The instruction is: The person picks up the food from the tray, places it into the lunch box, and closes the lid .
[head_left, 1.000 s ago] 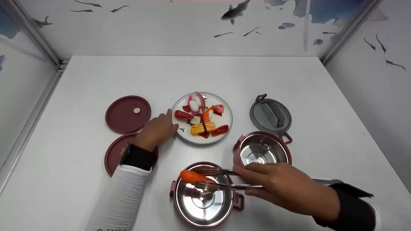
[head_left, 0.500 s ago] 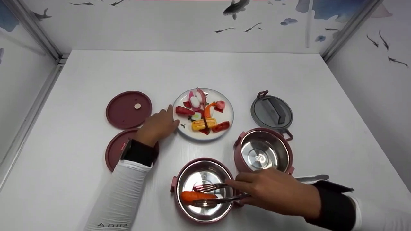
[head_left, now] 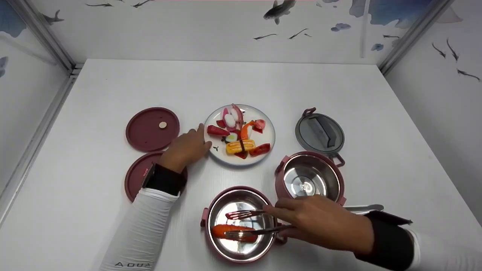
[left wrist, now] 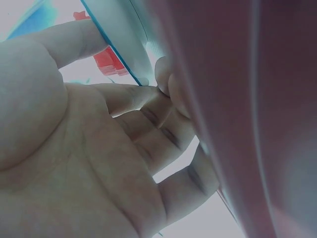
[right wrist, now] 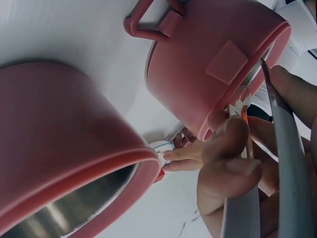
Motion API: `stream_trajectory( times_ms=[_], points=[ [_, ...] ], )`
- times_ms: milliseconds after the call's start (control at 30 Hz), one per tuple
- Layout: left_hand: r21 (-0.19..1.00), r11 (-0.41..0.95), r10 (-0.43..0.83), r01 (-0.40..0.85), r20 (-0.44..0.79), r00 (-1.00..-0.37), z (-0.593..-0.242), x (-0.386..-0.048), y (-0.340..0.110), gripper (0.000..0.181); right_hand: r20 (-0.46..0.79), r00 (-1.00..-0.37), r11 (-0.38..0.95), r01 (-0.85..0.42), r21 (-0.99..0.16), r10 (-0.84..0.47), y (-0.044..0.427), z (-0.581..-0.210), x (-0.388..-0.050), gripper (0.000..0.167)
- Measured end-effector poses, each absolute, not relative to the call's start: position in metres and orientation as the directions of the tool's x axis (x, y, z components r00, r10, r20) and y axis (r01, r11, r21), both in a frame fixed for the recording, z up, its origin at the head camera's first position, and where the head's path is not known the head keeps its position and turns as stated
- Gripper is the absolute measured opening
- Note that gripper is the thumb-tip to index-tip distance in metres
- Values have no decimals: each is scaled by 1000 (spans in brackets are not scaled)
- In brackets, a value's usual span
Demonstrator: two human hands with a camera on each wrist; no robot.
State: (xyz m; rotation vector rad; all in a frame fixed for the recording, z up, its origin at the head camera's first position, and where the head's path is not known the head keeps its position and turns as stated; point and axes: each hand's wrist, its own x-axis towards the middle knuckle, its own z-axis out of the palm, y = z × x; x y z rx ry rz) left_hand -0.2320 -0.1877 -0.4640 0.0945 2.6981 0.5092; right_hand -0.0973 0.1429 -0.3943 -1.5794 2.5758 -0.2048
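Note:
In the head view, my right hand (head_left: pixel 320 222) grips metal tongs (head_left: pixel 260 230) with fork-shaped ends. The tongs' ends are spread apart inside the near pink steel-lined pot (head_left: pixel 205 241). An orange carrot (head_left: pixel 220 230) lies in that pot, with the lower fork end over it and the upper one apart from it. My left hand (head_left: pixel 186 148) reaches to the left rim of a white plate (head_left: pixel 263 137), its fingers and thumb touching or close to the edge. Toy food pieces (head_left: pixel 241 146) in yellow, red, orange and white fill the plate's middle.
A second pink pot (head_left: pixel 279 184) stands right of the plate, partly behind my right hand. Beyond it lies a grey handled lid (head_left: pixel 320 131). Two dark red round lids lie at the left: the far lid (head_left: pixel 143 131) and the near lid (head_left: pixel 133 180), partly under my left wrist.
My right hand has moved left and downward, and the carrot has gone from between the raised tongs to the pot's bottom. The tongs' ends stand a little wider. My left hand stays at the plate.

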Motion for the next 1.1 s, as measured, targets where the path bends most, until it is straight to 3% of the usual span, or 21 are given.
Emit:
stream_trajectory(
  times_ms=[500, 733, 1100],
  points=[
    [372, 928, 130, -17, -366, -921, -467, -232, -188, 75, -98, -563, 571, -806, -152, -821, 141, -394, -109, 55],
    [361, 933, 131, -11, -366, -921, -466, -233, -188, 74, -37, -569, 570, -816, -94, -821, 141, -393, -112, 52],
    [354, 935, 134, 0, -355, -925, -468, -232, -188, 75, -38, -596, 597, -802, -11, -802, 144, -391, -122, 58]
  ],
)
